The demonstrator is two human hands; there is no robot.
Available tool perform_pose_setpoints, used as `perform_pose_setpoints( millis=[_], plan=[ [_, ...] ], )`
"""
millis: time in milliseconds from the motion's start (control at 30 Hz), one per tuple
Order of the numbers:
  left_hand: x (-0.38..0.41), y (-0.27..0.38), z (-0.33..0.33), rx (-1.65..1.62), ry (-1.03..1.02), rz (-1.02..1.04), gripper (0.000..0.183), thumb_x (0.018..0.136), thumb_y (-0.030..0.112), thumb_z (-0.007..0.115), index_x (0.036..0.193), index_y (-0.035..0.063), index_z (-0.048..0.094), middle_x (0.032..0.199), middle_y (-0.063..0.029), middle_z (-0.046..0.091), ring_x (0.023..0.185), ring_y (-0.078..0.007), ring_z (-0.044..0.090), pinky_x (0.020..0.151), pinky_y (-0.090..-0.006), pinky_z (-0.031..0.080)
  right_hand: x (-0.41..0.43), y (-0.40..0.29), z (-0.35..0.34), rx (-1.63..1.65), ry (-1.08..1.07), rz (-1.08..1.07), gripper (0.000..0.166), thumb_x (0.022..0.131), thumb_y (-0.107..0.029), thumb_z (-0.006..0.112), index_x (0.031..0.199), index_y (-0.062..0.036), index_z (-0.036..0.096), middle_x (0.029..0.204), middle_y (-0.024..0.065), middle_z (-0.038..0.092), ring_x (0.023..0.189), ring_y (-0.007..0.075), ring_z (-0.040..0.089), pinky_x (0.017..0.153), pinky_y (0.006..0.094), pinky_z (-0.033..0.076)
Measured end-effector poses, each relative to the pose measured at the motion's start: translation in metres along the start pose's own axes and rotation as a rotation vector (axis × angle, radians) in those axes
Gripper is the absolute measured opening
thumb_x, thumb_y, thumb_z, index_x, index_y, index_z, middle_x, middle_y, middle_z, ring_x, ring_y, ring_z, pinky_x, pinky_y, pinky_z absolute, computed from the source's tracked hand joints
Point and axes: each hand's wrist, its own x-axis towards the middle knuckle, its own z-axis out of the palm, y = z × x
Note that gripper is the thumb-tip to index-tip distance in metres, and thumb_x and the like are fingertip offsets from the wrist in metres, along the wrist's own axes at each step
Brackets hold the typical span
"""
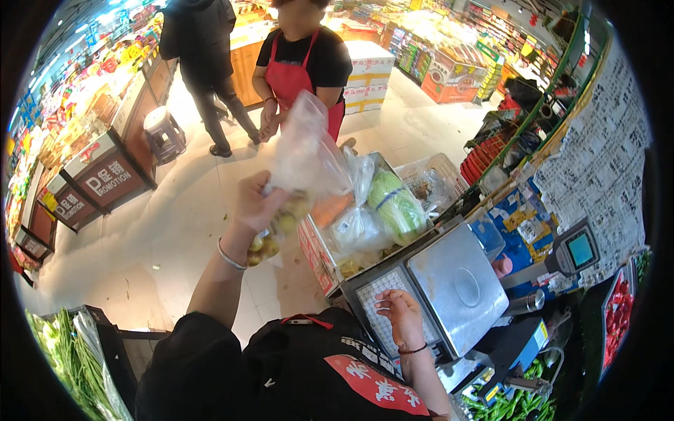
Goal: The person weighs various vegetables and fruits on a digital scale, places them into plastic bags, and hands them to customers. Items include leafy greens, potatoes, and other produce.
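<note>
My left hand (259,202) is closed around the gathered neck of a clear plastic bag (310,152), raised out in front of me. The loose top of the bag flares upward. Round yellow-green produce (264,248) hangs in its lower part, partly hidden by my hand and wrist; its kind is unclear. My right hand (401,313) holds nothing, fingers bent and somewhat apart, above the white keypad (382,289) of a weighing scale. Beside the keypad is the scale's bare metal platform (458,284). A display (581,249) on a post stands at its far right.
Beyond the scale, a carton (318,258) holds a napa cabbage (395,205) and a knotted plastic bag (358,231). A person in a red apron (295,73) faces me; another person (202,68) stands behind. Green peppers (516,402) lie lower right, leafy vegetables (79,363) lower left.
</note>
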Motion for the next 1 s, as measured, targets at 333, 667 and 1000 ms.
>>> perform_pose_setpoints(
  millis=[333,667,1000],
  plan=[
    [-0.057,-0.025,0.062,0.174,-1.023,0.185,0.026,0.075,0.026,0.070,0.082,0.0021,0.063,0.067,-0.0156,0.059,0.062,-0.0245,0.060,0.060,-0.0356,0.046,-0.012,-0.075,0.072,-0.959,-0.423,-0.843,0.041,0.083,-0.021,0.070,0.115,-0.0013,0.056,0.120,0.0145,0.057,0.106,0.0257,0.057,0.092,0.0362,0.044],
    [-0.083,-0.015,0.118,-0.155,-1.408,0.054,0.026,0.074,0.019,0.075,0.090,0.0013,0.065,0.075,-0.0126,0.065,0.069,-0.0292,0.063,0.065,-0.0349,0.049,-0.055,-0.079,0.063,-0.415,-0.465,-0.432,0.041,0.097,-0.039,0.048,0.077,-0.0032,0.054,0.074,0.0094,0.058,0.070,0.0190,0.056,0.064,0.0298,0.043],
    [-0.095,0.018,0.173,-0.254,-1.362,0.429,0.036,0.073,0.025,0.078,0.097,0.0044,0.062,0.104,-0.0099,0.061,0.095,-0.0274,0.059,0.082,-0.0335,0.049,-0.157,-0.097,0.010,-0.076,-0.112,-0.527,0.061,0.093,-0.051,0.048,0.051,-0.0079,0.040,0.049,0.0064,0.044,0.043,0.0167,0.043,0.043,0.0296,0.033]
  ],
)
